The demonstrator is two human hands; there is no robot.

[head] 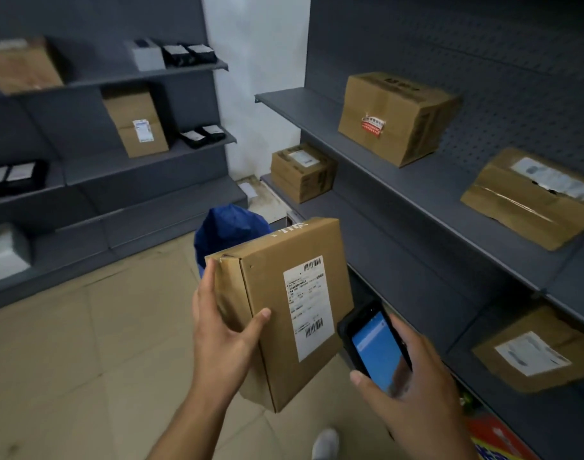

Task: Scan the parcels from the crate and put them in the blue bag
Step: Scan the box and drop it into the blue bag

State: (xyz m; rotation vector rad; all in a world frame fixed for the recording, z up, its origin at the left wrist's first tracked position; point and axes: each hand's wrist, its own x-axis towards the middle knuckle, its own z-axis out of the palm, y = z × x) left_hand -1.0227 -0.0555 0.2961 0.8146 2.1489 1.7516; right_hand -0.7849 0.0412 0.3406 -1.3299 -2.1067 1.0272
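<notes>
Two hands busy: left hand [217,333] grips flat brown cardboard parcel [274,293] by its left edge, label facing me, w/ blue fabric bag [231,227] behind it on the floor [85,343]. Right hand [416,386] curled round black handheld scanner [377,350], screen lit blue, just beside parcel's lower right.

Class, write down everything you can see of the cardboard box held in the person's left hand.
The box is flat brown cardboard, closed, one corner dented. A white label with two barcodes sits on its broad face. It is held tilted in the air before the blue bag. The left hand grips its left side, thumb on the face. The scanner in the right hand is near its lower right edge.
</notes>
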